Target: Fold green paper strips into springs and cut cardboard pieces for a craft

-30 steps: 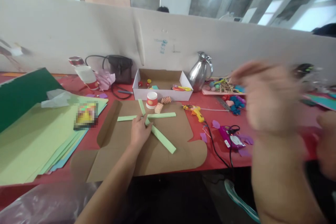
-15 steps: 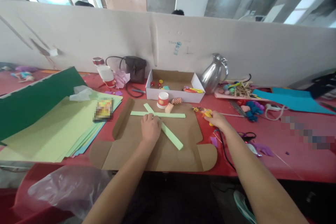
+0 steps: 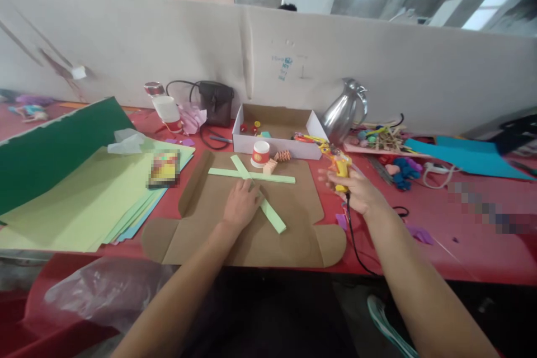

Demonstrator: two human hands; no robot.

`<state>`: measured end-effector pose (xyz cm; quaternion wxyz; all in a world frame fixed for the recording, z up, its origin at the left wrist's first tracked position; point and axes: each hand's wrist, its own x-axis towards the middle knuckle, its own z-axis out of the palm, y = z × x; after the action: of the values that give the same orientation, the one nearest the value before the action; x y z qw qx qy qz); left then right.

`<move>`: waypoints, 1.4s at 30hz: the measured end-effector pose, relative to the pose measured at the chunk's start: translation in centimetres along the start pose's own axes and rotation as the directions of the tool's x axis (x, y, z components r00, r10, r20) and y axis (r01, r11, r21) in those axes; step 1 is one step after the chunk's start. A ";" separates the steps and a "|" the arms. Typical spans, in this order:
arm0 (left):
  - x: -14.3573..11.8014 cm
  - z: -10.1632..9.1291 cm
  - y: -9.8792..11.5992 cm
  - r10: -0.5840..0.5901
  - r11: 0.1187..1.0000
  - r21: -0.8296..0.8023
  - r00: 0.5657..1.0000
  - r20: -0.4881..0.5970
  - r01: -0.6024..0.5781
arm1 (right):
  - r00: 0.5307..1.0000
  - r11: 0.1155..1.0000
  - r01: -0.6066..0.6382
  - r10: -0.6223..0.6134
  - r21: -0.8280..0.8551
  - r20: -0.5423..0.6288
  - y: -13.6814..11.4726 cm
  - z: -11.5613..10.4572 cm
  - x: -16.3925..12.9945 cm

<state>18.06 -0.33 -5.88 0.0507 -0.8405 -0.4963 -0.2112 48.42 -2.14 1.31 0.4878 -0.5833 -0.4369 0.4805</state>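
Observation:
Two light green paper strips (image 3: pixel 274 178) lie crossed on a flattened brown cardboard sheet (image 3: pixel 251 235). My left hand (image 3: pixel 241 206) presses flat on the crossing point of the strips. My right hand (image 3: pixel 356 190) holds a yellow glue gun (image 3: pixel 339 161) lifted off the red table, to the right of the cardboard, with its black cord (image 3: pixel 351 235) trailing down toward the table's front edge. A small red and white paper cup (image 3: pixel 260 154) and an orange paper coil (image 3: pixel 283 155) stand just behind the strips.
An open white cardboard box (image 3: pixel 308 123) with small items sits at the back, a steel jug (image 3: pixel 346 112) to its right and a black bag (image 3: pixel 216 102) to its left. Stacked green and blue paper sheets (image 3: pixel 84 201) cover the left. Craft clutter and blue paper (image 3: pixel 461 159) lie at the right.
My right hand came down from near the camera, reached the glue gun on the table and has lifted it. My left hand stayed on the crossed strips.

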 end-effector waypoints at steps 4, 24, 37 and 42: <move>0.4 -0.2 -0.3 0.154 0.980 -0.134 0.987 0.044 -0.147 | 0.998 0.966 -0.004 -0.011 0.260 0.057 -0.6 1.2 -3.7; 0.3 -0.5 -1.7 0.245 0.886 -0.436 0.958 0.149 -0.158 | 0.955 0.870 0.176 -0.037 -0.461 0.294 3.2 3.5 -10.6; 0.4 -0.5 -1.8 0.247 0.869 -0.471 0.958 0.145 -0.153 | 0.977 0.536 0.192 -0.024 -0.822 0.213 1.7 4.3 -11.0; 0.5 -0.5 -1.7 0.261 0.861 -0.481 0.956 0.137 -0.167 | 0.971 0.418 0.227 -0.027 -0.880 0.238 0.7 4.4 -11.1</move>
<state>16.65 0.83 -5.46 -0.1780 -0.8948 -0.3370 -0.2326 42.33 -12.49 1.79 0.0920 -0.6703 -0.7124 0.1865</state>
